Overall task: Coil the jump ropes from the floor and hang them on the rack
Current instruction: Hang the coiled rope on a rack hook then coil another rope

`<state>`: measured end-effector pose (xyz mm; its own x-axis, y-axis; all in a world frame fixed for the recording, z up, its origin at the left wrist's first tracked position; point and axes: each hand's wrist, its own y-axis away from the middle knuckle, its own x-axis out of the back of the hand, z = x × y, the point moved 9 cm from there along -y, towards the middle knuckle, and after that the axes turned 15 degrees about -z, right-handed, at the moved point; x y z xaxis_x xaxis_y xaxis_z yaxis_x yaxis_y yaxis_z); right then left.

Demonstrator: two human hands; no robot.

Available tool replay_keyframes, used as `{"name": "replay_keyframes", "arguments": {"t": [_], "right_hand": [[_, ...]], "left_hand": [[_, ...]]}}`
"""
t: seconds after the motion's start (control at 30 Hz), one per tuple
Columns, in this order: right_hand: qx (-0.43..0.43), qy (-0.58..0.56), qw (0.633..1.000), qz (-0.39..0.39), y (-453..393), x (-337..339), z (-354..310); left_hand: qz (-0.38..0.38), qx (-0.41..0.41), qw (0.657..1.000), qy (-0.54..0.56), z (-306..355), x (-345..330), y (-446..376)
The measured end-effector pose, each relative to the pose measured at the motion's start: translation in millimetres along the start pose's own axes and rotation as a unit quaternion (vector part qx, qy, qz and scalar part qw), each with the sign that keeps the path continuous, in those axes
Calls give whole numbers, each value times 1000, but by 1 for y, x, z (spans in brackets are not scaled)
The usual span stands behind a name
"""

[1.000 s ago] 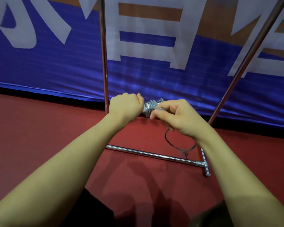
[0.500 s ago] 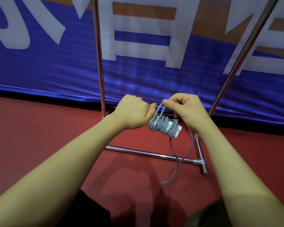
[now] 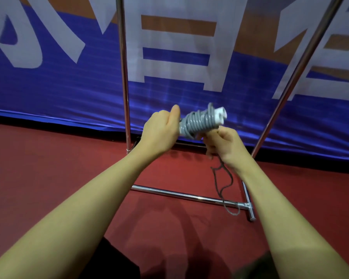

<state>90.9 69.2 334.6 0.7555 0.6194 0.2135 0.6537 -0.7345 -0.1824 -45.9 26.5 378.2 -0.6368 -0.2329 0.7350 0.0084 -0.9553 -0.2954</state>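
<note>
A grey jump rope [image 3: 199, 122] is wound in tight turns around its white handles, whose ends poke out at the upper right. My left hand [image 3: 161, 131] grips the left end of this bundle. Just below the bundle, my right hand [image 3: 223, 146] is closed on the rope's loose tail [image 3: 223, 186], which hangs down in a thin loop to the floor. The chrome rack [image 3: 124, 77] stands right behind my hands, with two uprights and a floor bar.
A blue, white and orange banner [image 3: 48, 87] covers the wall behind the rack. The floor [image 3: 48, 168] is dark red. The rack's base bar [image 3: 185, 196] and its right foot [image 3: 250, 210] lie on the floor below my hands.
The bundle has tipped from pointing down-right to pointing up-right. My right hand has gone from the top of the bundle to beneath it, and the hanging tail has swung right.
</note>
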Motion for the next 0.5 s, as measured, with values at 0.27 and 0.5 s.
{"name": "replay_keyframes", "arguments": {"t": [0.27,0.5], "right_hand": [[-51,44,990,-126,0,-44,13],[-64,64,984,-152,0,-69,21]], "left_hand": [[-30,154,984,-80,-41,-8,-13],[-24,224,971,-73,-59,-17,-6]]}}
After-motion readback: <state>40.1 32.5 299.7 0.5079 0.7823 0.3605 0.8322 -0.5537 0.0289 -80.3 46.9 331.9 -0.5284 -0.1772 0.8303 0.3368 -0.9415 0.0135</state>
